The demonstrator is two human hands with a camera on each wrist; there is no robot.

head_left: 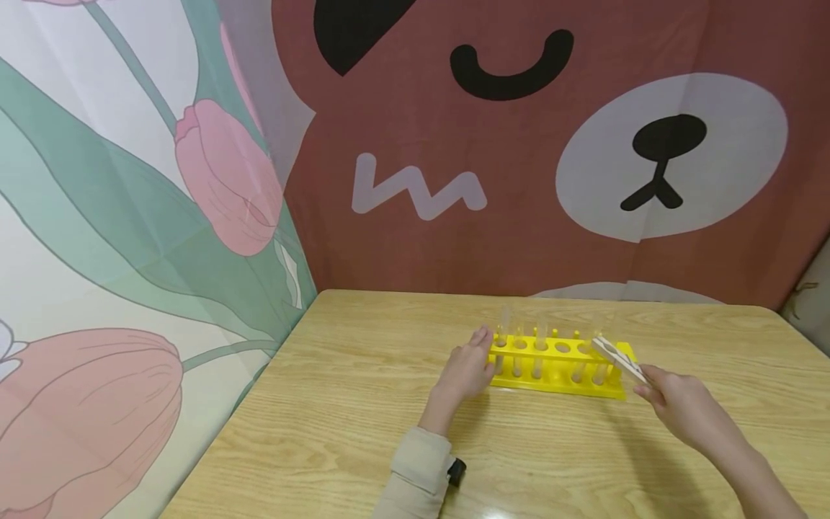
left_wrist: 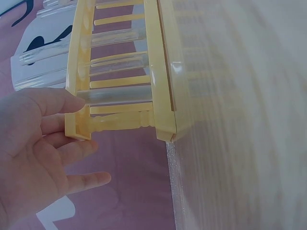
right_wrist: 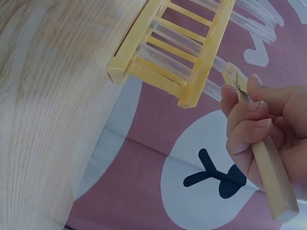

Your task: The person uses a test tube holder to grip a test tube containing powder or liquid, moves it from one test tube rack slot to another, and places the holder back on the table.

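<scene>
A yellow test tube rack (head_left: pixel 551 391) stands on the table with several clear test tubes (head_left: pixel 541 331) upright in its holes. My left hand (head_left: pixel 463 371) grips the left end of its top bar, thumb and fingers on either side in the left wrist view (left_wrist: pixel 41 143). In my right hand (head_left: pixel 690 407) is a wooden test tube clamp (head_left: pixel 619 358), held by its handle with curled fingers. The clamp's head (right_wrist: pixel 235 76) is at the upper part of a tube near the rack's right end. Whether it pinches that tube I cannot tell.
The wood-grain table (head_left: pixel 324 425) extends around the rack. Behind it hangs a cloth with a brown bear print (head_left: pixel 402 252), and a flower-print cloth (head_left: pixel 117 288) covers the left side. A small black object (head_left: pixel 457 472) shows beside the left sleeve.
</scene>
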